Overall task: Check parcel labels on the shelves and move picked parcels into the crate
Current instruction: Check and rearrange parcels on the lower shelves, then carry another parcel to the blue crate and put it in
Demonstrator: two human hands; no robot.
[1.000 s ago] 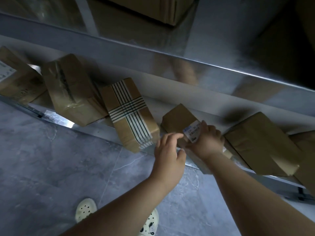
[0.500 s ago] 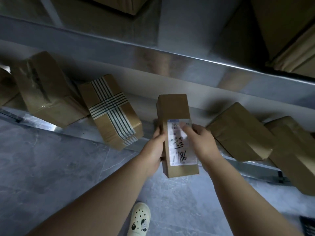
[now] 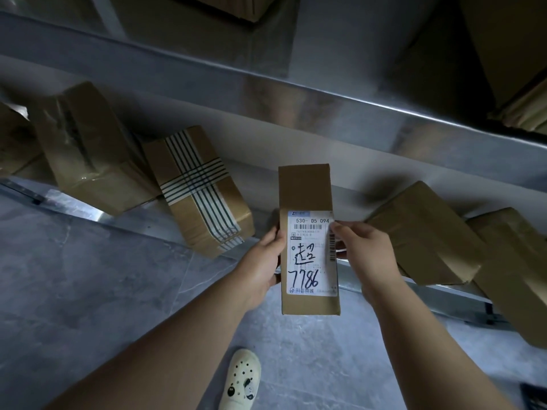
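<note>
A narrow brown cardboard parcel (image 3: 306,190) is held upright in front of the bottom shelf, its white label (image 3: 312,253) facing me with "530- D5 094" printed and "7786" handwritten. My left hand (image 3: 262,267) grips its left edge. My right hand (image 3: 365,255) grips its right edge, thumb on the label's corner. The crate may be the dark corner (image 3: 534,399) at the bottom right, mostly cut off.
Other brown parcels lie tilted on the low metal shelf (image 3: 88,213): one with striped tape (image 3: 201,187), a glossy-taped one (image 3: 85,149) on the left, two plain ones (image 3: 426,238) on the right. An upper shelf edge (image 3: 325,105) overhangs. My shoe (image 3: 241,380) stands on the grey floor.
My right hand pulled the parcel off the shelf and turned it label-up; my left hand came onto its left edge. The parcel now stands upright and closer to me.
</note>
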